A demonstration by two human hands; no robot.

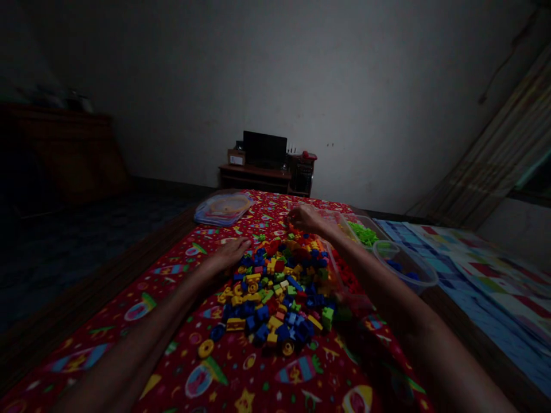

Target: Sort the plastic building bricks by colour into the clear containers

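A heap of toy building blocks (275, 287) in blue, yellow, green and red is spread over the red patterned cloth (172, 310). My left hand (232, 252) lies at the heap's far left edge, fingers stretched out and near the blue blocks, holding nothing that shows. Beyond the far side of the heap is my right hand (305, 218), its fingers bent downward and closed together. Whatever they grip is too dark and small to name. My right forearm crosses over part of a clear container with red blocks (346, 275).
Right of the heap stand a clear tub of green blocks (364, 234) and a round-cornered tub (424, 272) with blue blocks. Stacked clear lids (224, 207) lie at the far left. A patterned blanket (486, 269) is on the right; a desk with a monitor (264, 149) stands behind.
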